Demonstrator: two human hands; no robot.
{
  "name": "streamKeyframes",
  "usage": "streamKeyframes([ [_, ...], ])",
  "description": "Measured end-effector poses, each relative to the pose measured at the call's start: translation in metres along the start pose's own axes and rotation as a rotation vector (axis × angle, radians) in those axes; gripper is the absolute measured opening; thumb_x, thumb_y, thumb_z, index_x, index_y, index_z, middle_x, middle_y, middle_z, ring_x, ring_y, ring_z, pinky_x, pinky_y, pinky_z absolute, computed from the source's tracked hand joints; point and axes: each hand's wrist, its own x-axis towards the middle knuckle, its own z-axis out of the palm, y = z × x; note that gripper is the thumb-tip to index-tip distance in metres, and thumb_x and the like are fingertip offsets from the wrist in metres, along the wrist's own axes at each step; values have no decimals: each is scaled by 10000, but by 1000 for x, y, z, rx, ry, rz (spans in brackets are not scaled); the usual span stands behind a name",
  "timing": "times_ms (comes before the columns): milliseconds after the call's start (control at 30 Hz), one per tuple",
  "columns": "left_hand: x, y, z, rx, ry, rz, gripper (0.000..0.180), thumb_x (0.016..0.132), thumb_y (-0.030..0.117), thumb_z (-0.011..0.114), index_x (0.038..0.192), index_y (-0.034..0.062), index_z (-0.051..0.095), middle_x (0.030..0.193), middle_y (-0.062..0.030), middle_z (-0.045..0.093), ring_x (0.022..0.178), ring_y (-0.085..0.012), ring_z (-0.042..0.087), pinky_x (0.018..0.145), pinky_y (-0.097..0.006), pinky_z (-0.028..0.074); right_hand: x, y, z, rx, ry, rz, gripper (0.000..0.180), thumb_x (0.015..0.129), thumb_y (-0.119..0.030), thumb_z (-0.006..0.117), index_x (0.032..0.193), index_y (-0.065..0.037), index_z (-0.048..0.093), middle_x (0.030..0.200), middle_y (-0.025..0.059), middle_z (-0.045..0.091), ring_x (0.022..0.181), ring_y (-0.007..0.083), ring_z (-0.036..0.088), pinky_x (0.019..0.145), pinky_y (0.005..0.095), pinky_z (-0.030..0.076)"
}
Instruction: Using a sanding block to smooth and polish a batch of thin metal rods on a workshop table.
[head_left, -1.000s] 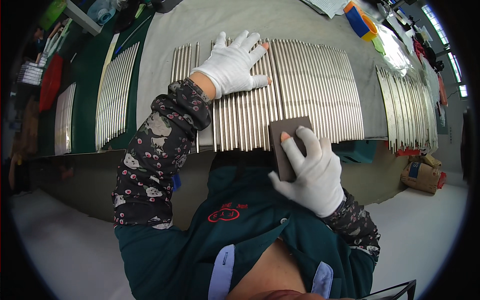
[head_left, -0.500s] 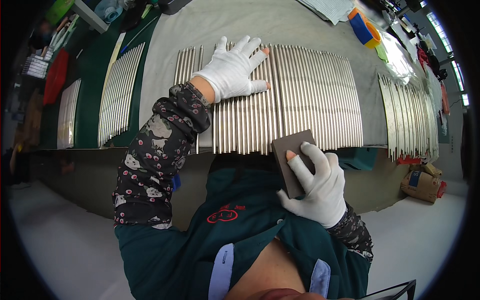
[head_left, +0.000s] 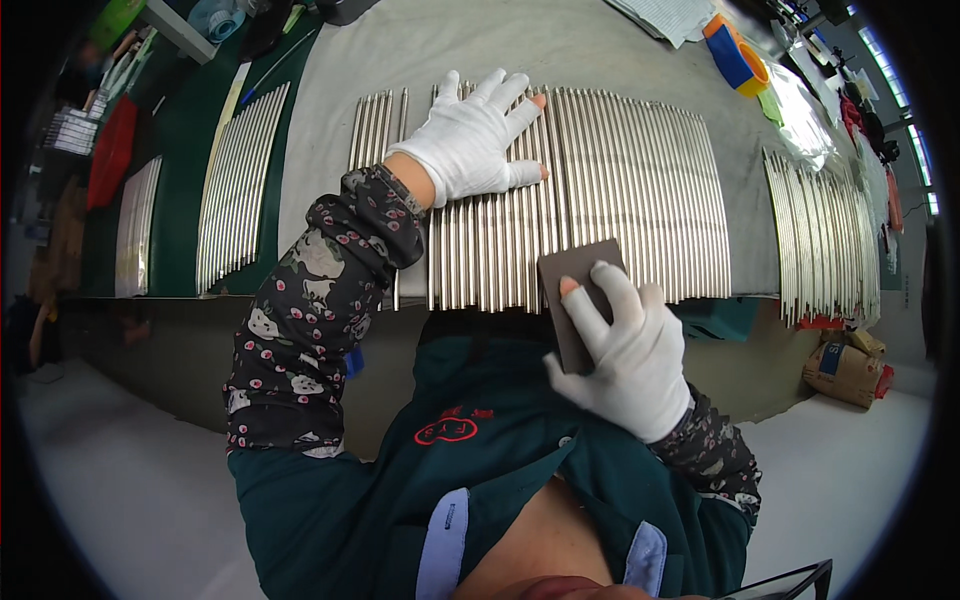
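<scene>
A wide row of shiny metal rods (head_left: pixel 640 190) lies side by side on the grey-covered table, their near ends at its front edge. Across the upper left part of this row my left hand (head_left: pixel 475 145) rests flat, fingers spread, in a white glove with bare thumb and fingertip showing. My right hand (head_left: pixel 630 350), gloved likewise, grips a flat dark grey-brown rectangular block (head_left: pixel 580 270). The block's far end overlaps the near ends of the rods; its near part hangs over the table edge. Whether its underside touches the rods, I cannot tell.
Left of the row lies a small group of rods (head_left: pixel 372 130). More rods (head_left: pixel 243 190) lie on the green surface at left, and another bundle (head_left: pixel 820 240) at the right edge. A blue-and-orange tape dispenser (head_left: pixel 735 60) stands at the back right. Below right sits a brown sack (head_left: pixel 840 375).
My right hand has moved the block slightly away from me and a little left, further over the rod ends. My left hand stays almost in place, spread on the rods.
</scene>
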Motion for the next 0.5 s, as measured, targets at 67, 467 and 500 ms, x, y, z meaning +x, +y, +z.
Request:
streamKeyframes([
  [67, 1, 4, -10, 1, -55, 1, 812, 898, 648, 412, 1494, 110, 293, 1529, -153, 277, 1442, -313, 201, 1137, -598, 146, 19, 4, 16, -70, 131, 49, 628, 603, -315, 780, 1158, -76, 607, 1146, 112, 505, 795, 267, 520, 572, 354, 470],
  [467, 7, 7, 0, 29, 48, 8, 846, 874, 676, 445, 1462, 77, 337, 1508, -183, 304, 1407, -366, 267, 1115, -609, 204, -42, 39, -10, 47, 276, 177, 815, 509, -208, 814, 1281, -153, 559, 1278, 135, 467, 1005, 320, 481, 833, 431, 451],
  [500, 8, 10, -3, 32, 20, -3, 827, 891, 664, 415, 1473, 84, 323, 1513, -176, 298, 1420, -348, 245, 1124, -601, 184, -42, 40, -9, 50, 277, 172, 815, 509, -208, 814, 1281, -153, 559, 1278, 135, 467, 1005, 320, 481, 833, 431, 451],
])
